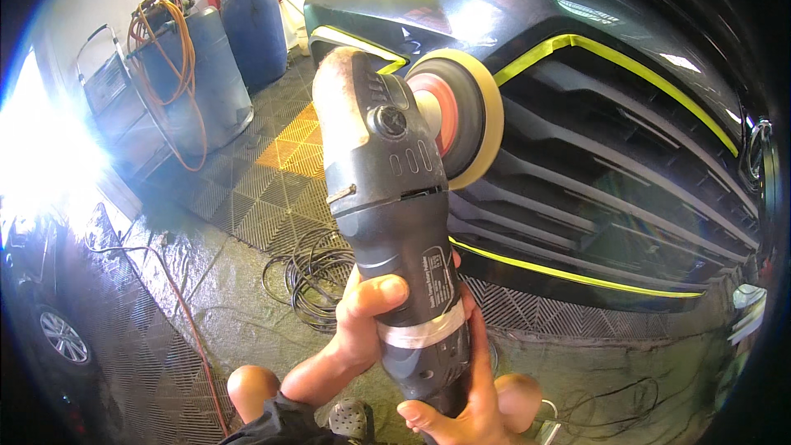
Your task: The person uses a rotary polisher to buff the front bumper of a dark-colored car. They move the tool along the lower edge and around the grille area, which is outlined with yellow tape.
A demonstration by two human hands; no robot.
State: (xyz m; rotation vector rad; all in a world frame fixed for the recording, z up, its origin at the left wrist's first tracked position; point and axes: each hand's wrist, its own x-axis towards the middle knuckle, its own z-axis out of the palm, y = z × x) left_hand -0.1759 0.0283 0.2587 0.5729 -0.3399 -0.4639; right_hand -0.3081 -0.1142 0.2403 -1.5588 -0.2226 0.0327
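The left hand (360, 323) curls closed around the black polisher's (394, 231) taped middle, thumb on top; the right hand (471, 414) wraps its lower end. Held before the dark vehicle's grille (610, 206), the polisher runs lengthwise from lower right to upper left, its round pad (491, 115) facing right, toward the grille.

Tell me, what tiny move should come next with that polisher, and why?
Perhaps tilt the polisher so its yellow pad faces the glossy dark car panel above the yellow tape. The left grip and right grip both hold it, and in this view the pad overlaps the taped edge of the grille; whether it touches, I can't tell.
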